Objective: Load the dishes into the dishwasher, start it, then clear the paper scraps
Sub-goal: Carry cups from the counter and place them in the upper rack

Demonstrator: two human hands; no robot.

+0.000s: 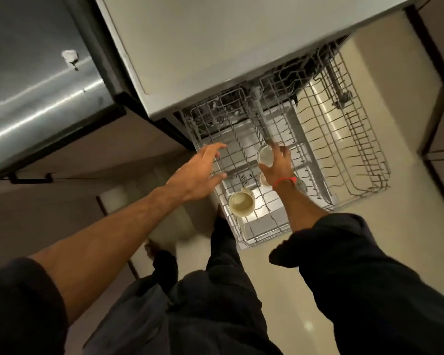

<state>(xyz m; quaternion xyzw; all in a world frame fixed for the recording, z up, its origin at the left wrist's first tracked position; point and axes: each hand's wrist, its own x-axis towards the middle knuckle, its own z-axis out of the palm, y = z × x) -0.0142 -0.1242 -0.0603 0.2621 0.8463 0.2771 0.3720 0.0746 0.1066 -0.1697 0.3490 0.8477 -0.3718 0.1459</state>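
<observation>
Dark trousers (228,290) and our sleeves fill the bottom of the head view, and from there both bare forearms reach forward over the pulled-out upper rack (244,160) of the dishwasher (241,73). Our right hand (277,165) has its fingers curled round a small glass (265,155), mouth turned toward us, holding it just above the rack wires near the middle row of tines. Our left hand (200,172) hovers beside the rack's left edge with fingers spread and relaxed, gripping nothing. The glass lies directly under the right fingers, so the right hand alone should do the seating; we judge it only needs lowering between the tines. Already in this rack are a cream mug (241,204) at the near corner and what looks like another small cup (264,179) partly hidden by the right wrist. Lower rack (356,139) to the right appears bare of dishes. Paper scraps (69,57) lie on the steel counter (36,103), well apart to the left, untouched.
</observation>
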